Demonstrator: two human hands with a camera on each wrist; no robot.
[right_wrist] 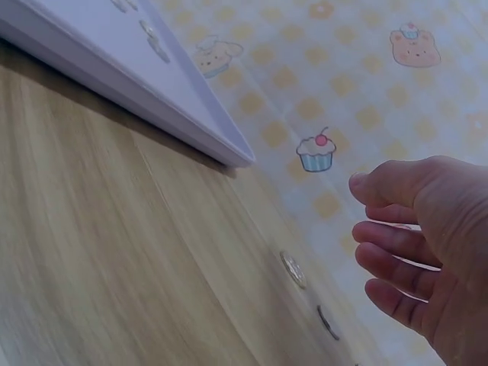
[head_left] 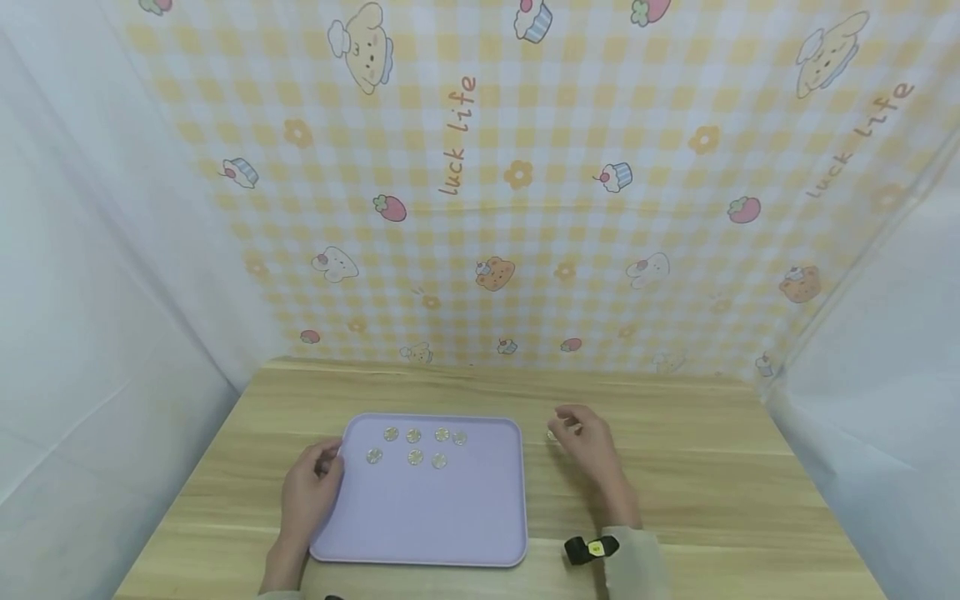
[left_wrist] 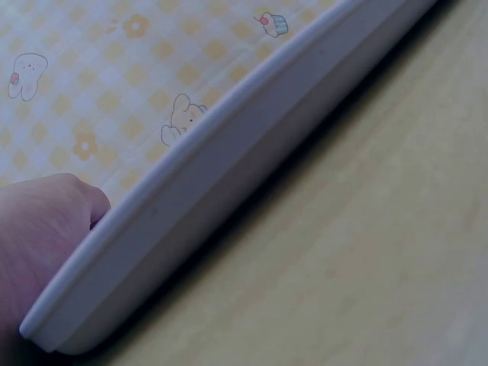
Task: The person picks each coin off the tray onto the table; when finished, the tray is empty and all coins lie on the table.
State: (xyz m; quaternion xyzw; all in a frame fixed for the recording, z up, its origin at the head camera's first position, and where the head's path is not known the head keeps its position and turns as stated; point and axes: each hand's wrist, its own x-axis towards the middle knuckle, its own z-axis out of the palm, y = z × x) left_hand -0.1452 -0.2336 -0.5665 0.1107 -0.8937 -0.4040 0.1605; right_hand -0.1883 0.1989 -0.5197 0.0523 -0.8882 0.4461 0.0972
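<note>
Yellow-checked cloth (head_left: pixel 555 233) behind wooden table (head_left: pixel 720 467); lilac tray (head_left: pixel 427 517) on the table, seven shiny discs (head_left: pixel 415 457) inside, toward far edge; left hand (head_left: pixel 310 492) at tray's left rim, fingers bent, cannot tell whether gripping; right hand (head_left: pixel 590 443) beyond tray's right side, fingers loosely curled, part-open, nothing held; loose discs (right_wrist: pixel 293 269) on table near it.

"What's on the right arm (head_left: pixel 621 500)?"
"A pale beige sleeve (head_left: pixel 636 565) at five o'clock in the head view, plain — and toward its nine o'clock side, a black wrist device (head_left: pixel 583 551)."
"Any markings?"
"A yellow label (head_left: pixel 596 548) with dark print, too small to read."
"And the left?"
"A sliver of pale left cuff (head_left: pixel 281 595) at seven o'clock — the left hand (head_left: pixel 309 490) is bare."
</note>
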